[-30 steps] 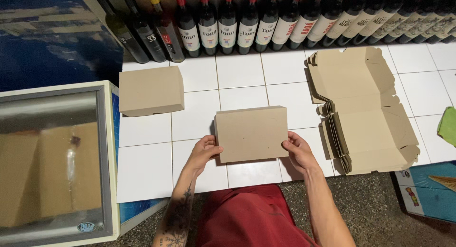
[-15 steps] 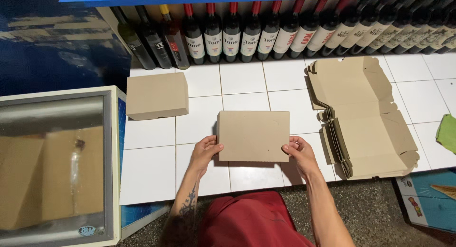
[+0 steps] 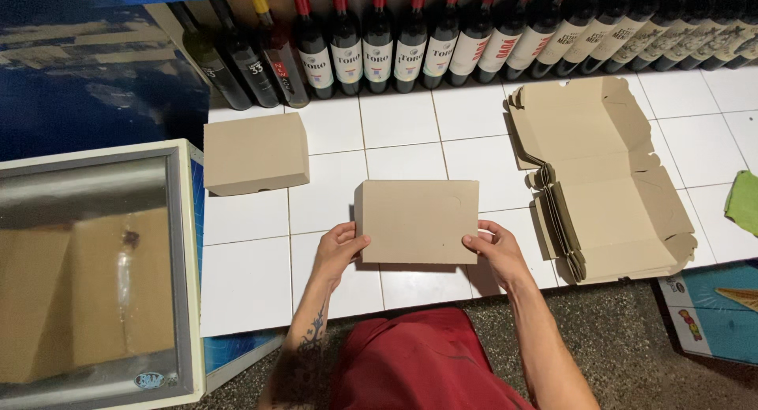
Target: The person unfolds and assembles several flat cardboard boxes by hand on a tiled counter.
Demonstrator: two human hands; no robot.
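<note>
Glossy white tile floor (image 3: 253,276); left hand (image 3: 338,250) and right hand (image 3: 491,250) each pinching, seemingly, a matte rectangular cardboard box (image 3: 417,220).

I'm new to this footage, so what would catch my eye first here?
A closed brown cardboard box sits mid-frame on the white tiled floor, gripped by the left hand and right hand. A stack of flat unfolded boxes lies right, a row of dark bottles lines the back.
</note>
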